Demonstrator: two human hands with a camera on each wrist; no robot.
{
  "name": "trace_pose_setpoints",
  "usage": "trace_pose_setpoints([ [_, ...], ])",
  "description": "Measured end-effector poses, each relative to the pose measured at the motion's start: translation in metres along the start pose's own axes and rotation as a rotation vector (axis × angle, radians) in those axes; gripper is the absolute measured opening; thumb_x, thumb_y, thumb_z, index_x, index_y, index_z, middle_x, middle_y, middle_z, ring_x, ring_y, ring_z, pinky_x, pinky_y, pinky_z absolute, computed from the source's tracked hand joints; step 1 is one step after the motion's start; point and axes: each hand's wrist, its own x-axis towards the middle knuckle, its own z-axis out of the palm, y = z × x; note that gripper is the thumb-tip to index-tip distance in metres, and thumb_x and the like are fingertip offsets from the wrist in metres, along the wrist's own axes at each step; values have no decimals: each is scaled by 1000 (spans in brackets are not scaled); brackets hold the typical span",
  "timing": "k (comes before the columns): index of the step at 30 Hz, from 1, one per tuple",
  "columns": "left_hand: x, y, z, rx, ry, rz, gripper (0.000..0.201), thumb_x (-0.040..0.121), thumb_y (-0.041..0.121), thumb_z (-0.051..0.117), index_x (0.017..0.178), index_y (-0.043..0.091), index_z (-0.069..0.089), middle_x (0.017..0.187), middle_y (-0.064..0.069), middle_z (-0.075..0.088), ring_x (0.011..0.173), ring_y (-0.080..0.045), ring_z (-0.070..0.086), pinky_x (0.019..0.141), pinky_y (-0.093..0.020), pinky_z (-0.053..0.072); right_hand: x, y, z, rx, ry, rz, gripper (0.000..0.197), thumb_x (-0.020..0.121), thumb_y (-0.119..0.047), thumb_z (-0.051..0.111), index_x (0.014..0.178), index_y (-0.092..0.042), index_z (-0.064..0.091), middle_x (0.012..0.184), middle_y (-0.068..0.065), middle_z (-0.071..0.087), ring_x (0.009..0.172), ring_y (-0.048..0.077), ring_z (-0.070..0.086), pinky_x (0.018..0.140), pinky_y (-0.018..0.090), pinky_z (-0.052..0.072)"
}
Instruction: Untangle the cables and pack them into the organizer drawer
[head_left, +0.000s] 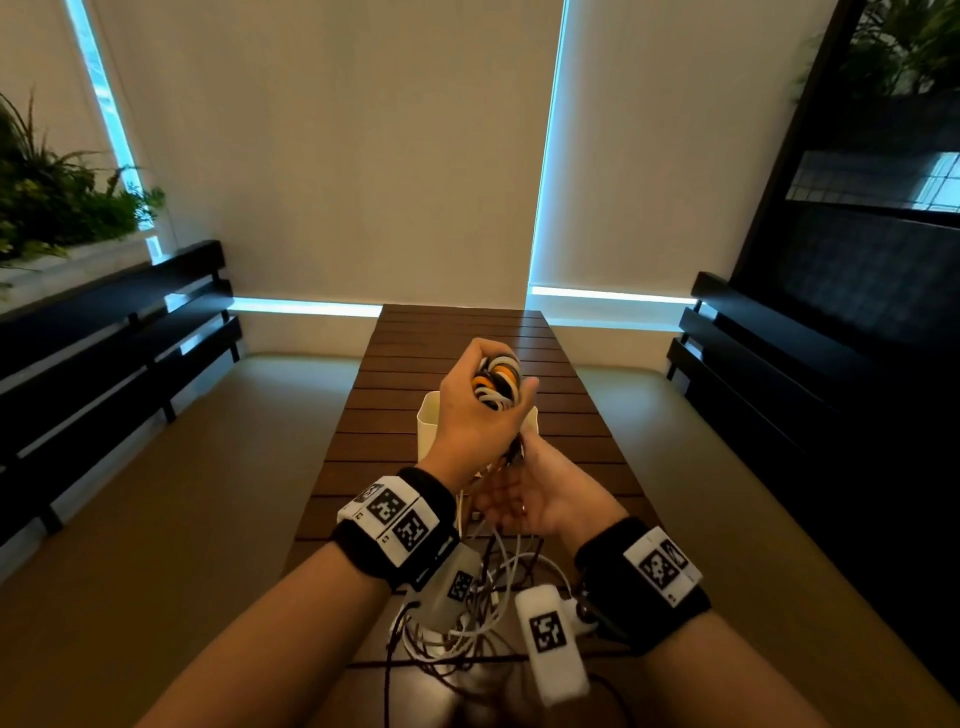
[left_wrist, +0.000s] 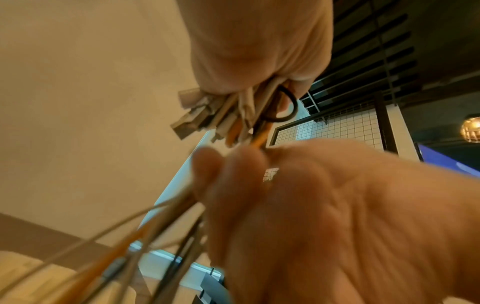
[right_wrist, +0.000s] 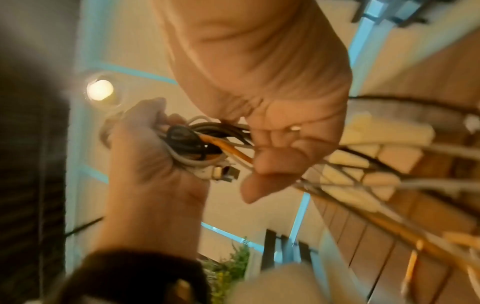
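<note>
My left hand (head_left: 467, 415) is raised over the table and grips a coiled bundle of white, orange and black cables (head_left: 498, 382). In the left wrist view, several plug ends (left_wrist: 192, 115) stick out below that fist. Just beneath it, my right hand (head_left: 535, 493) is palm up, its fingers (left_wrist: 241, 162) curled round the strands that hang from the coil. In the right wrist view an orange strand (right_wrist: 228, 150) runs from the coil (right_wrist: 192, 144) into the right hand (right_wrist: 280, 133). The white organizer drawer (head_left: 427, 426) stands behind the hands, mostly hidden.
A loose tangle of white and dark cables (head_left: 467, 629) hangs and lies near the front of the slatted wooden table (head_left: 457, 332). Beige cushioned seats flank the table, with dark slatted benches beyond them. Plants (head_left: 57, 192) stand at the far left.
</note>
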Motion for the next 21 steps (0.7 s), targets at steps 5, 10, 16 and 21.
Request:
trace_pose_setpoints([
  [5,-4,-2,-6,-79,-64,-62,28,79,3,72,86,19,51,73,-4,53,63,-16,53,61,-25,49,0,-9,-8,346,-63,135,42,91,-42,52,79,-3,61,60,14,67,72,26,60,62,33,45],
  [10,-17,-2,-6,-381,-207,-324,18,84,-2,64,87,10,50,58,-2,52,49,-13,51,53,-25,49,-3,-18,-18,592,12,36,8,94,-4,49,94,3,54,81,21,59,80,29,63,71,39,51],
  [16,-17,-16,-14,-478,-180,-600,17,83,-5,62,86,9,53,52,-1,48,42,-13,48,46,-24,44,22,-13,-29,808,55,5,20,87,-15,60,70,-11,49,40,-3,37,30,12,37,35,21,38],
  [21,-22,-19,-14,-442,-212,-719,23,84,-4,61,69,12,58,48,1,52,40,-10,47,43,-20,44,22,-7,-28,467,-7,-218,27,97,-28,45,77,-12,53,33,-8,30,26,5,26,31,15,24],
])
